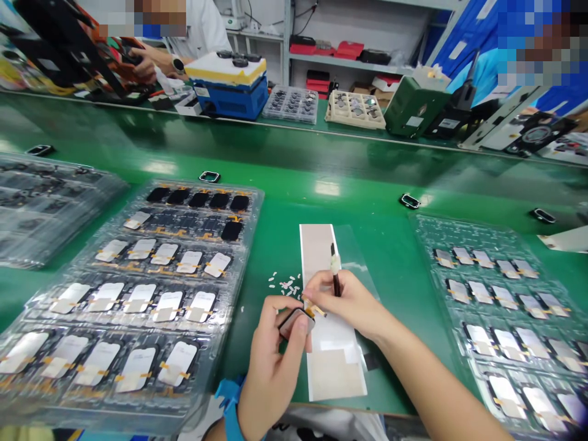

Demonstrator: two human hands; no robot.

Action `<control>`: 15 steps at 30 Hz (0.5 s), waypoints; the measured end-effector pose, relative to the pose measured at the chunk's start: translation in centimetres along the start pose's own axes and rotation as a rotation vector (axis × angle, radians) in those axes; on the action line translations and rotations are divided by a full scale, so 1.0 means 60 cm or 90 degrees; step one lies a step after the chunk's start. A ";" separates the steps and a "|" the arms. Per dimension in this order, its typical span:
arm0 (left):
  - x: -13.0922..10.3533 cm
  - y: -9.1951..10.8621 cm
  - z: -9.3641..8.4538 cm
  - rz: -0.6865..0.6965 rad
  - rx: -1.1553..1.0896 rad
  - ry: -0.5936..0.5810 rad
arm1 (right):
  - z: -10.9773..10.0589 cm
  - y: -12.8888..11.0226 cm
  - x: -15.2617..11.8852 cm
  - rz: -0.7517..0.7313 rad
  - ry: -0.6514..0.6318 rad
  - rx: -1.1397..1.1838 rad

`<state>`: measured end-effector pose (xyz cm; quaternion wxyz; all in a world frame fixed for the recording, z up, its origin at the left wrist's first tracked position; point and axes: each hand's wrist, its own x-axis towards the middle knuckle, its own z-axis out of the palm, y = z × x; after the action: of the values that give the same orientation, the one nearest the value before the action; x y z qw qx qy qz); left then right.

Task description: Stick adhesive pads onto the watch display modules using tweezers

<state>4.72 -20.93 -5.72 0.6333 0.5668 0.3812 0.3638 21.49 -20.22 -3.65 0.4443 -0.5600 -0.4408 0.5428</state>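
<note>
Head cam: L hand [278,358] holds a small dark-rimmed module [289,323] btwn thumb & fingers, lighter face up, tilted. R hand [351,301] is pinched narrow at the module's upper-R corner; a slim dark tool [337,283] sits in it, sticking up past the knuckles. Can't tell what, if anything, the R fingertips pinch.

Key relation: module lies just L of & slightly below the R fingertips, w/ its gold flex tab [318,311] pointing R, toward & under the R hand. L hand has the body, R hand is nearer the tab end. Long axis is hard to read b/c fingers cover part of it.

Beneath, a white-edged beige strip [318,242] runs away from the person, approx. under the R hand. Tiny white pcs [289,285] lie just beyond the L hand. Tray w/ screens [248,229] is on the L, another clear tray [459,234] on the R.
</note>
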 end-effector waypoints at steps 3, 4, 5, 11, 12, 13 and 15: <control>0.001 -0.001 0.000 -0.033 -0.016 0.053 | -0.002 -0.003 -0.006 0.038 -0.063 0.074; 0.001 -0.001 0.000 -0.044 -0.021 0.059 | -0.002 -0.003 -0.007 0.048 -0.073 0.093; 0.001 -0.002 0.000 -0.053 -0.028 0.060 | -0.002 -0.003 -0.007 0.056 -0.081 0.109; 0.002 -0.008 0.000 -0.065 -0.042 0.058 | -0.001 -0.003 -0.011 0.084 -0.099 0.136; 0.003 -0.008 0.001 -0.065 -0.044 0.057 | -0.001 -0.003 -0.012 0.084 -0.097 0.131; 0.003 -0.007 0.001 -0.067 -0.047 0.055 | 0.000 -0.003 -0.013 0.083 -0.094 0.124; 0.001 -0.005 0.001 -0.077 -0.060 0.049 | 0.000 -0.003 -0.014 0.080 -0.084 0.111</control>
<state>4.82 -20.93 -6.01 0.6650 0.4980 0.4215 0.3634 21.48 -20.99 -3.33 0.4267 -0.5087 -0.3841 0.6416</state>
